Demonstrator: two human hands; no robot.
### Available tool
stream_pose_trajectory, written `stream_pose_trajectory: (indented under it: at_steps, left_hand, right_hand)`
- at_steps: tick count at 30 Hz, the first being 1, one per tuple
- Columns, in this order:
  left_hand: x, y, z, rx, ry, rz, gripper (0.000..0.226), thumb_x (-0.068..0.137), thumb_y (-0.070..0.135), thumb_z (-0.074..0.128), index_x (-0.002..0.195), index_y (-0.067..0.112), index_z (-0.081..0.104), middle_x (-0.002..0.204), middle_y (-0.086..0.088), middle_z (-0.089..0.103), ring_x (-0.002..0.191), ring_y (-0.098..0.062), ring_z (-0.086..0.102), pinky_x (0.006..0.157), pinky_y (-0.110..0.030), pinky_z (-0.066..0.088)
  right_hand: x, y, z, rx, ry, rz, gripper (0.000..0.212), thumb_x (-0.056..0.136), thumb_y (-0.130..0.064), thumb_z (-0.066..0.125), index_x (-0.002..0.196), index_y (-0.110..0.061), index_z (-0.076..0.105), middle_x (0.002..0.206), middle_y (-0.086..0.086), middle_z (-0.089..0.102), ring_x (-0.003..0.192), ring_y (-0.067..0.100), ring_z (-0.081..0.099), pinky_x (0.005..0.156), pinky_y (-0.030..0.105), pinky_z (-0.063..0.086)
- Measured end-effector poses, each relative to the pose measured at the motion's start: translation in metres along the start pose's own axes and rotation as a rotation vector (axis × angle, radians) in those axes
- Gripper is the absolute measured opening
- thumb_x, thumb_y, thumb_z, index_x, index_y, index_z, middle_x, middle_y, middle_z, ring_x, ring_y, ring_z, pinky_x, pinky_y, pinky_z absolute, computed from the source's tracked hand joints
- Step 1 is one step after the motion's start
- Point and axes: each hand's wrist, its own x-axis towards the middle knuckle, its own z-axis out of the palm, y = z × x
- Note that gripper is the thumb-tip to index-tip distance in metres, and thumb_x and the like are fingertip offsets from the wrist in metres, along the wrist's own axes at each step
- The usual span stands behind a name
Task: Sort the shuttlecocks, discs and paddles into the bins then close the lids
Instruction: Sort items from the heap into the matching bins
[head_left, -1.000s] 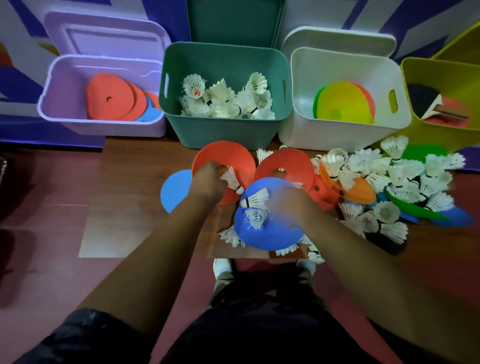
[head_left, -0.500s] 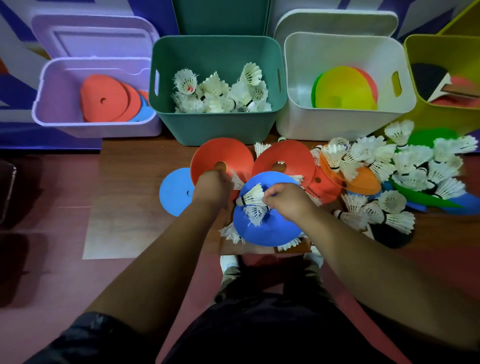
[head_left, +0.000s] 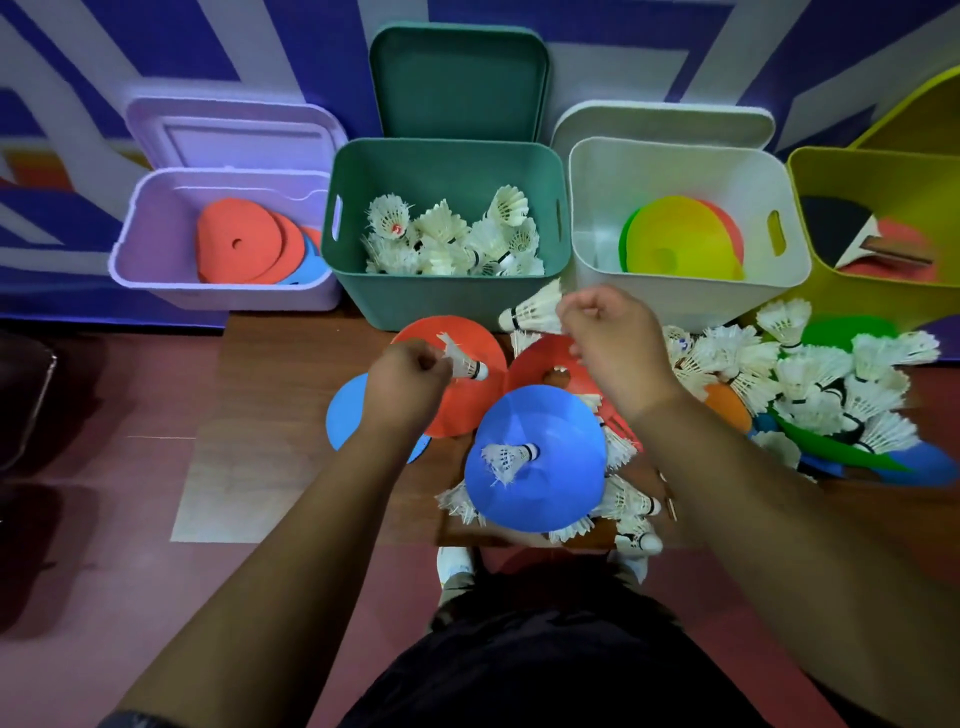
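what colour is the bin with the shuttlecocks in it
The bin is teal green; head view.

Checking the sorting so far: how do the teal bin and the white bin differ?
The teal bin holds white shuttlecocks; the white bin holds flat discs, a yellow one on top. The teal bin's lid stands tall behind it; the white bin's lid shows lower behind its rim. Both are open, with side handle slots.

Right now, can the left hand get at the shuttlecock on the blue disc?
Probably yes: the loose shuttlecock lies uncovered atop the blue disc, close by, but the left hand is pinching another shuttlecock.
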Motion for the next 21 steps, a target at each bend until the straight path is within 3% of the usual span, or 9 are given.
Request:
stream_pose_trajectory:
  at_steps: [2, 3, 7, 9, 12, 17, 21]
  left_hand:
    - [0.0, 0.008, -0.008, -0.045, 0.02, -0.002, 0.016, 0.098, 0.017, 0.068, 0.084, 0.01, 0.071, 0.065, 0.009, 0.063, 0.064, 0.012, 0.06, 0.055, -0.012, 0.037]
    - [0.001, 0.011, -0.012, -0.066, 0.029, -0.002, 0.013, 0.098, 0.018, 0.068, 0.087, 0.012, 0.071, 0.067, 0.011, 0.063, 0.065, 0.012, 0.061, 0.057, -0.015, 0.038]
    - [0.005, 0.021, -0.029, -0.06, 0.087, 0.023, 0.014, 0.096, 0.028, 0.071, 0.095, 0.014, 0.074, 0.09, -0.001, 0.071, 0.084, -0.017, 0.064, 0.07, -0.029, 0.041]
    - [0.008, 0.025, -0.036, -0.072, 0.106, 0.028, 0.013, 0.096, 0.029, 0.071, 0.096, 0.016, 0.075, 0.091, -0.002, 0.072, 0.085, -0.019, 0.065, 0.07, -0.031, 0.045]
    - [0.014, 0.03, -0.044, -0.09, 0.12, 0.039, 0.011, 0.096, 0.03, 0.071, 0.094, 0.019, 0.074, 0.088, 0.001, 0.072, 0.083, -0.016, 0.066, 0.07, -0.029, 0.044]
    - [0.035, 0.045, -0.058, -0.144, 0.15, 0.069, 0.013, 0.095, 0.033, 0.072, 0.088, 0.022, 0.071, 0.081, 0.007, 0.071, 0.077, -0.005, 0.066, 0.069, -0.029, 0.046]
    - [0.067, 0.074, -0.07, -0.184, 0.194, 0.141, 0.014, 0.088, 0.036, 0.069, 0.081, 0.024, 0.07, 0.078, 0.008, 0.071, 0.075, -0.013, 0.069, 0.077, -0.04, 0.06]
  right_hand:
    - [0.013, -0.026, -0.005, 0.047, 0.092, -0.098, 0.009, 0.096, -0.03, 0.067, 0.091, -0.025, 0.074, 0.074, -0.012, 0.069, 0.063, 0.009, 0.063, 0.065, 0.03, 0.055]
    - [0.02, -0.038, -0.006, 0.06, 0.131, -0.138, 0.01, 0.095, -0.031, 0.068, 0.09, -0.025, 0.073, 0.07, -0.016, 0.068, 0.064, 0.01, 0.063, 0.068, 0.031, 0.055]
    - [0.04, -0.068, -0.005, 0.014, 0.136, -0.227, 0.015, 0.089, -0.028, 0.066, 0.1, -0.032, 0.076, 0.075, -0.016, 0.066, 0.07, 0.009, 0.066, 0.076, 0.032, 0.057]
    - [0.042, -0.066, 0.0, -0.067, 0.045, -0.201, 0.028, 0.087, -0.029, 0.064, 0.112, -0.032, 0.076, 0.081, -0.014, 0.066, 0.077, 0.014, 0.07, 0.083, 0.037, 0.06]
    - [0.038, -0.049, 0.004, -0.123, -0.005, -0.149, 0.027, 0.089, -0.026, 0.061, 0.111, -0.032, 0.075, 0.094, -0.011, 0.073, 0.085, 0.017, 0.073, 0.088, 0.043, 0.062]
    - [0.024, -0.026, 0.0, -0.166, -0.052, -0.063, 0.022, 0.096, -0.02, 0.059, 0.104, -0.032, 0.076, 0.094, -0.011, 0.074, 0.083, 0.011, 0.071, 0.071, 0.027, 0.05]
    - [0.013, -0.019, -0.008, -0.163, -0.073, -0.021, 0.022, 0.098, -0.02, 0.058, 0.102, -0.034, 0.075, 0.088, -0.012, 0.073, 0.074, 0.011, 0.072, 0.062, 0.022, 0.051]
